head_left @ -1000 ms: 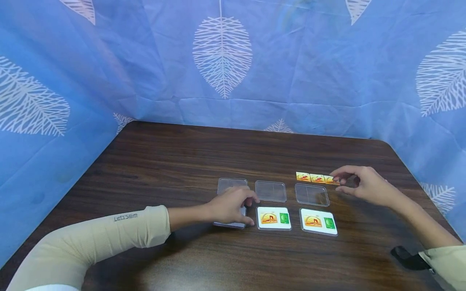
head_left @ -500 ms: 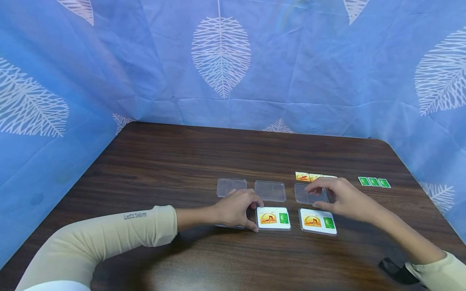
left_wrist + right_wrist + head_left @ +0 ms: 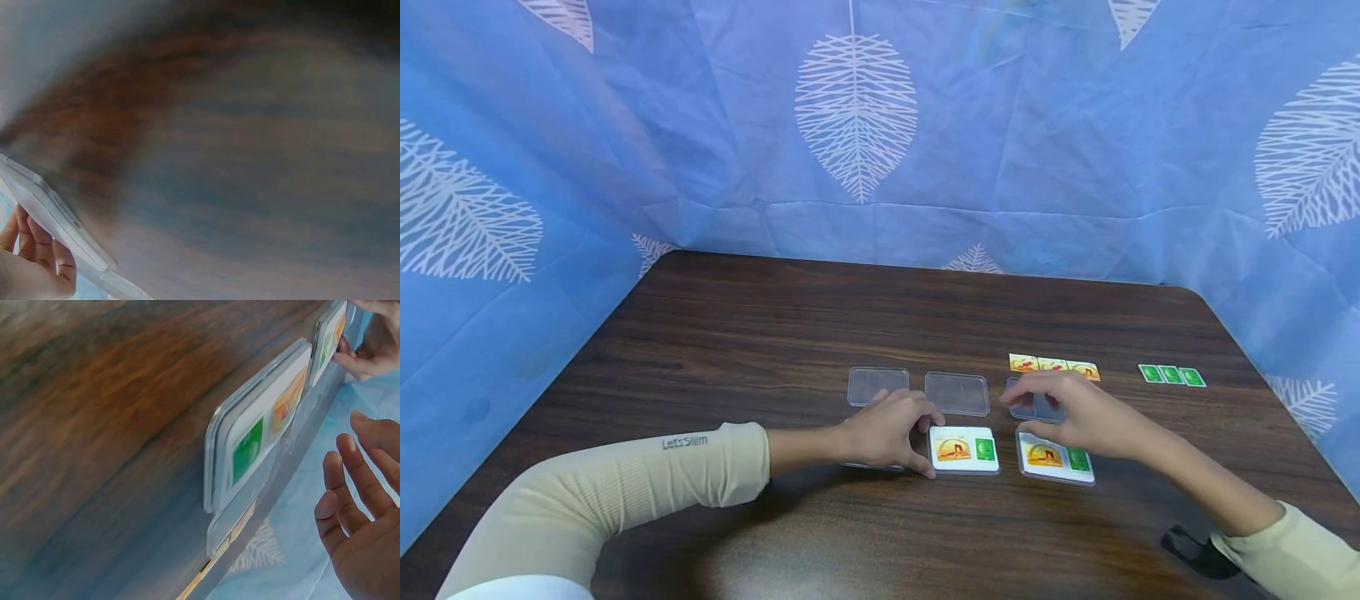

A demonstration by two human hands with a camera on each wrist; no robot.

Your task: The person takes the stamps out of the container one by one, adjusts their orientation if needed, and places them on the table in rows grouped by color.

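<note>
In the head view, my left hand (image 3: pixel 891 429) holds the left end of the middle clear plastic case (image 3: pixel 998 454) between thumb and fingers. That case contains a white card with an orange picture and a green one. My right hand (image 3: pixel 1078 412) is held above the right-hand case (image 3: pixel 1045 475), which looks alike, and partly hides the clear lid (image 3: pixel 1048 410) behind it. Its fingers are loosely bent, with nothing visible between them. The right wrist view shows this right hand (image 3: pixel 369 519) apart from the case. A third case (image 3: pixel 872 468) lies mostly hidden under my left hand.
Two more clear lids (image 3: pixel 957 394) lie in the back row on the dark wooden table (image 3: pixel 775 333). Behind the right lid is a row of orange picture pieces (image 3: pixel 1024 362). Farther right lie three small green pieces (image 3: pixel 1171 375). A blue leaf-print cloth (image 3: pixel 1037 150) hangs behind.
My left hand has shifted right, from the left case to the middle one. My right hand has moved left, from the orange pieces to above the right case and lid, uncovering the green pieces.
</note>
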